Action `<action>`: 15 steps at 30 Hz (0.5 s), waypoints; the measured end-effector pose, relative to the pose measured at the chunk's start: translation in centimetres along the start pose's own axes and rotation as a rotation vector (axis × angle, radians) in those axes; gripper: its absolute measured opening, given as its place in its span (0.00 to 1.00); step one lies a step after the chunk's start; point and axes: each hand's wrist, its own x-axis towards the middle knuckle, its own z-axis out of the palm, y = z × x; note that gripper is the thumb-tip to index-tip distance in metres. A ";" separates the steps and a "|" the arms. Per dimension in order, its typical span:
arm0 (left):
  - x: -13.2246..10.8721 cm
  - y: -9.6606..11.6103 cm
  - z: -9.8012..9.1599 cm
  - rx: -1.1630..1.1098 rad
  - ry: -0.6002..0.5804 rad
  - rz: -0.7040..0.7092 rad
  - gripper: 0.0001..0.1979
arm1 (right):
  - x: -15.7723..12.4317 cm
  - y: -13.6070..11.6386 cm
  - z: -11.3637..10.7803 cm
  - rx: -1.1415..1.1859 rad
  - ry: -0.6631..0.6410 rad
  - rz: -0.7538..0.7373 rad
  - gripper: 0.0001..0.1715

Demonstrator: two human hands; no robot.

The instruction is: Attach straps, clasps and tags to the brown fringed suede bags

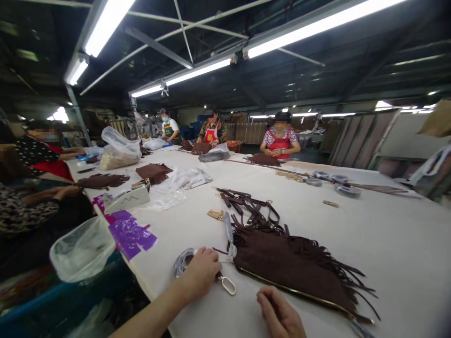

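My left hand (202, 271) is closed over a strap with a plastic-wrapped coil (182, 262) on the table. A gold oval clasp (228, 285) sticks out on its right side. My right hand (282, 315) is loosely curled near the front edge, with nothing visible in its fingers. Just beyond it lies a dark brown fringed suede bag (282, 258), its gold zipper edge towards me. A wrapped strap end (230, 239) lies against the bag's left side. Behind the bag, several brown leather straps (250, 206) are heaped, with tan tags (215, 214) beside them.
Purple tape (130, 234) covers the table's left edge, above a blue bin (52, 300) with a clear plastic bag (84, 249). A tape dispenser (128, 199) and plastic sheets (183, 183) lie further back. Wrapped coils (347, 190) lie at right. Several co-workers sit or stand around the table.
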 end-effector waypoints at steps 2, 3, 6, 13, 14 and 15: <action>0.6 -0.1 0.7 0.015 -0.015 -0.050 0.10 | 0.0 -0.1 -0.4 0.051 0.035 -0.010 0.24; 0.8 0.0 0.8 0.005 0.002 -0.094 0.10 | 0.0 -0.2 -0.4 0.082 0.044 -0.001 0.24; 1.3 0.9 0.5 -0.113 0.095 -0.183 0.10 | 0.1 -0.6 0.1 0.172 0.043 0.073 0.27; 2.7 4.9 0.2 -0.372 0.285 -0.193 0.11 | 0.9 -1.2 1.0 0.238 0.132 0.062 0.27; 2.8 5.3 0.3 -0.385 0.292 -0.188 0.11 | 1.0 -1.1 0.9 0.233 0.155 0.057 0.27; 2.9 5.6 0.5 -0.399 0.299 -0.184 0.10 | 1.1 -0.9 0.7 0.225 0.176 0.050 0.27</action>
